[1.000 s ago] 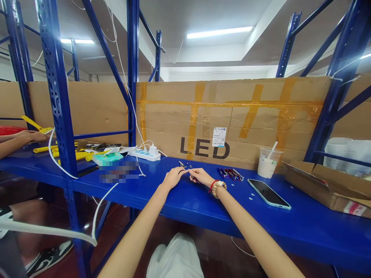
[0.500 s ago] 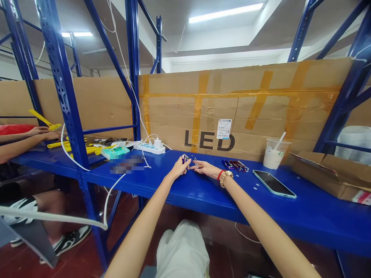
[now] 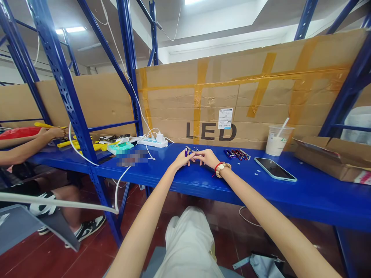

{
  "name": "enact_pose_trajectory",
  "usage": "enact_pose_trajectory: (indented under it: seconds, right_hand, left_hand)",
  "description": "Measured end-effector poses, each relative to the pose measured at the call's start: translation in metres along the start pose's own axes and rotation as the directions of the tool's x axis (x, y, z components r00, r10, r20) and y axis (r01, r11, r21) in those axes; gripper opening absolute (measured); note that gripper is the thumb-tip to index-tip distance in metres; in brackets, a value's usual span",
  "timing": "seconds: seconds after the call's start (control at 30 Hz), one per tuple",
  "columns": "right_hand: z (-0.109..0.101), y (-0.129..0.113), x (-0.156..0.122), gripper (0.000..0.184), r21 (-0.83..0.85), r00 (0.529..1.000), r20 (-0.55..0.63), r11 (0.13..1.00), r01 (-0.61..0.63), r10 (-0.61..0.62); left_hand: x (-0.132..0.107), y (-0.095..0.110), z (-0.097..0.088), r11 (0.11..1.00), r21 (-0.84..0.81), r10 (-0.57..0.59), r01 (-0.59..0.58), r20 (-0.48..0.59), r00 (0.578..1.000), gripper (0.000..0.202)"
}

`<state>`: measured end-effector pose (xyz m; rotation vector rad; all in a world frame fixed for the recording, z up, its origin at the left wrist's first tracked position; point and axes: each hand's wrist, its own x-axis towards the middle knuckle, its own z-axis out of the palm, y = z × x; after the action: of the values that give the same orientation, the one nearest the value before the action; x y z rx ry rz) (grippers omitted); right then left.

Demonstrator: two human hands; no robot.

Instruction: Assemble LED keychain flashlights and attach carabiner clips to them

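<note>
My left hand is closed round a small purple carabiner, which pokes up between thumb and fingers above the blue table. My right hand meets it from the right, fingertips pinched at the carabiner's right end; the fingers partly hide it. Just behind the hands lie a few tiny metal pieces, too small to name. To the right of my right hand rests a pile of carabiners in blue, red and dark colours.
A phone, a drink cup with a straw and an open cardboard box stand to the right. Leftward are a power strip, a teal packet and yellow tools. A co-worker's arm is at far left.
My right hand has closed in on the left, and its fingers now touch what the left holds. The view has tilted down. The co-worker's yellow tool has lowered.
</note>
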<state>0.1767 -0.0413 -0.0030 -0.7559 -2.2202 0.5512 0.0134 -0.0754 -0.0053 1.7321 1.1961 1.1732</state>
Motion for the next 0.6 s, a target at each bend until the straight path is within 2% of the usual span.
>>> enact_pose_trajectory:
  seconds: [0.2, 0.37, 0.6]
  right_hand:
    - [0.0033, -0.0005, 0.0023, 0.019, -0.188, 0.994, -0.024, 0.977, 0.099, -0.105]
    - [0.0077, -0.0027, 0.0038, 0.025, -0.261, 0.996, 0.001, 0.961, 0.090, -0.093]
    - [0.0044, -0.0068, -0.0007, 0.032, -0.276, 0.994, 0.089, 0.958, 0.082, -0.059]
  left_hand:
    - [-0.0018, 0.0025, 0.0005, 0.996, -0.082, -0.018, 0.022, 0.051, 0.999, 0.024]
    - [-0.0009, 0.0028, -0.0017, 0.990, -0.136, -0.036, 0.047, 0.082, 0.996, 0.027]
    - [-0.0007, 0.0041, -0.0030, 0.980, -0.180, -0.064, 0.088, 0.138, 0.988, 0.029]
